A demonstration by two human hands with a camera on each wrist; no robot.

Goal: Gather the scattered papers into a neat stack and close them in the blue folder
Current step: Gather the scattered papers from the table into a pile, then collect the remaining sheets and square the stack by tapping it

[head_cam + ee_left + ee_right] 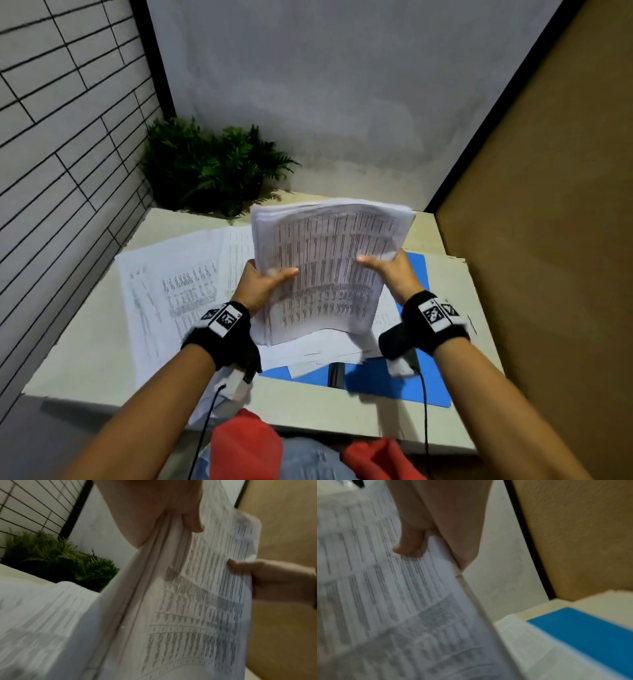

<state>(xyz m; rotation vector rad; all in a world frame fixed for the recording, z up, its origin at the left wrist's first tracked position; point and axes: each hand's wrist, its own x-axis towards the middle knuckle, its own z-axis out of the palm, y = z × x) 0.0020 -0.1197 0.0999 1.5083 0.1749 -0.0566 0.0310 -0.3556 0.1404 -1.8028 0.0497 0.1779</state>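
A person holds a thick stack of printed papers (325, 270) upright above a pale counter (85, 349), seen from a head camera. The left hand (263, 284) grips the stack's left edge, thumb across the front page and fingers hidden behind. The right hand (390, 270) grips the right edge the same way, thumb (409, 545) pressed on the print. Both hands are closed on the paper, not open. The stack looks light but floppy: it bows in the middle and its edges are uneven, so sheets could slide out. Holding both long edges, as now, seems the safest grip for tapping it square. Below lies the open blue folder (383, 380), partly covered by loose sheets (171, 291) spread on the counter to the left. A green fern (205, 171) sits in the far corner.
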